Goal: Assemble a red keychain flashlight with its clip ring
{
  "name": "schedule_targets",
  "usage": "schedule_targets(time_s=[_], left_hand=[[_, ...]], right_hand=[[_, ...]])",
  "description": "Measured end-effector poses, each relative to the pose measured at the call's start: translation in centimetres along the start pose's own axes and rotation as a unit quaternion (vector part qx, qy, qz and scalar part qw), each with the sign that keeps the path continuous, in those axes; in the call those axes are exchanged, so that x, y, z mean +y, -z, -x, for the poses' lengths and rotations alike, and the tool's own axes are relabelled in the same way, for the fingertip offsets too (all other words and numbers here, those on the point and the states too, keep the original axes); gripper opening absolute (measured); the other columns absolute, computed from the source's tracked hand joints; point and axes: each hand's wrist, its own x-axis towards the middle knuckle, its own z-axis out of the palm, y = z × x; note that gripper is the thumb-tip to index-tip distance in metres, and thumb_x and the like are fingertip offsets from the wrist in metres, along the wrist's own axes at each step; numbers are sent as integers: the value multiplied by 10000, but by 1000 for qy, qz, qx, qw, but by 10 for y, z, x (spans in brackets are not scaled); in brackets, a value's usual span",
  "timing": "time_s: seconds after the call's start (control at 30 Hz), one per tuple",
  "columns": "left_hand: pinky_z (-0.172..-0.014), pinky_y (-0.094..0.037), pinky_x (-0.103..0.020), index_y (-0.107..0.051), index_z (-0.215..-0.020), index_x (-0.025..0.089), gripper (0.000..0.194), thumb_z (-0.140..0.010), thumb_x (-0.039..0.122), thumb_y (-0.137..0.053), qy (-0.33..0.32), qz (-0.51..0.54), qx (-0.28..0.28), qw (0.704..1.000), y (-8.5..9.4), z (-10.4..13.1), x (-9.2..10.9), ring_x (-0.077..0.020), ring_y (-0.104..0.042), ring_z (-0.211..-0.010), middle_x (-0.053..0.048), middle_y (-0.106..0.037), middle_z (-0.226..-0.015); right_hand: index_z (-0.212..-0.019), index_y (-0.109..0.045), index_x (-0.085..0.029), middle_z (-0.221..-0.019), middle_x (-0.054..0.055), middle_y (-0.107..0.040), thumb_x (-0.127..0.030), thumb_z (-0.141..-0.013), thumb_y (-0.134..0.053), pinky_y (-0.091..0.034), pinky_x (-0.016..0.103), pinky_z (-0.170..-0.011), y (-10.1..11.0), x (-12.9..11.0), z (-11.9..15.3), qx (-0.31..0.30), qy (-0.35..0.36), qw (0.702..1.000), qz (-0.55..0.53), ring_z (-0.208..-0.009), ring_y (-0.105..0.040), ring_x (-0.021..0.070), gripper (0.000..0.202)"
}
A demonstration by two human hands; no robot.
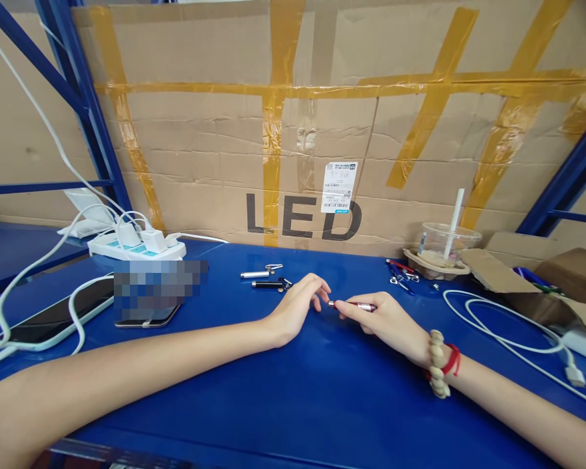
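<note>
My right hand (385, 319) is closed around a small red pen-like tube (364, 306) with a pale label and a silver end pointing left. Just left of that end is my left hand (297, 306), its fingers loosely bent and apart, with nothing visible in them. Its palm is turned mostly out of sight. Behind my left hand, a black tube (267, 284) and a silver tube (254, 275) lie on the blue table (283, 404), each with a small metal clasp at its right end.
Several red and blue tubes (404, 275) with clasps lie at right, by a plastic cup (449, 241) with a straw. An open cardboard box (532, 293) and white cable (488, 332) are farther right. Phones (73, 306) and a power strip (137, 246) occupy the left. A large carton (200, 150) stands behind.
</note>
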Motion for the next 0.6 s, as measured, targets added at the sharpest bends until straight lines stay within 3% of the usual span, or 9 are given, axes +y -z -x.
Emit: schedule_targets(time_s=[0.6], left_hand=[[-639, -351, -247, -481, -773, 166, 260, -833, 339, -295, -4, 4, 7, 1000, -1, -1, -1, -111, -459, -629, 4, -501, -696]], right_hand=[[-618, -584, -128, -419, -59, -306, -564, -721, -490, -187, 208, -407, -1, 2, 0, 18, -14, 1000, -11, -404, -253, 49, 458]])
